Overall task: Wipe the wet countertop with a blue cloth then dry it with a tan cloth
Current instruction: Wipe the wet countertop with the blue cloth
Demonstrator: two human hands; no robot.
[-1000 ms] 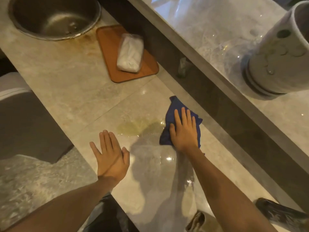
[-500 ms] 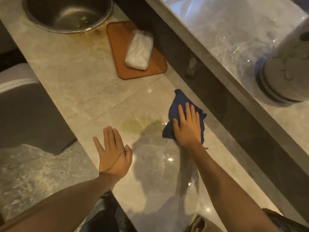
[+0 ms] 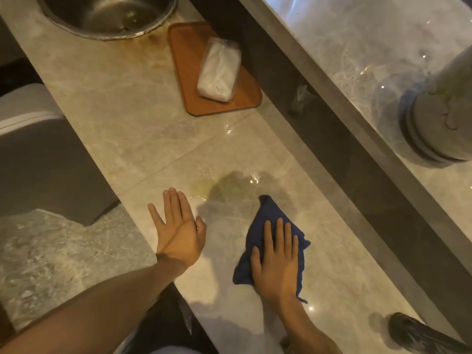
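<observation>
A crumpled blue cloth [image 3: 265,221] lies on the pale marble countertop [image 3: 122,118]. My right hand [image 3: 277,261] presses flat on top of it, fingers together and pointing away from me. Just beyond the cloth a yellowish wet patch [image 3: 229,187] glistens on the stone. My left hand [image 3: 178,228] rests flat and open on the counter near its front edge, left of the cloth and holding nothing. No tan cloth is in view.
A round steel sink [image 3: 107,14] sits at the far left. Beside it an orange-brown tray [image 3: 189,72] carries a plastic-wrapped white packet [image 3: 219,70]. A raised marble ledge [image 3: 357,60] on the right holds a pale vase [image 3: 444,103]. A dark object [image 3: 419,333] lies at the near right.
My right hand has dragged the blue cloth toward me and slightly left, off the far edge of the wet patch. My left hand has stayed put.
</observation>
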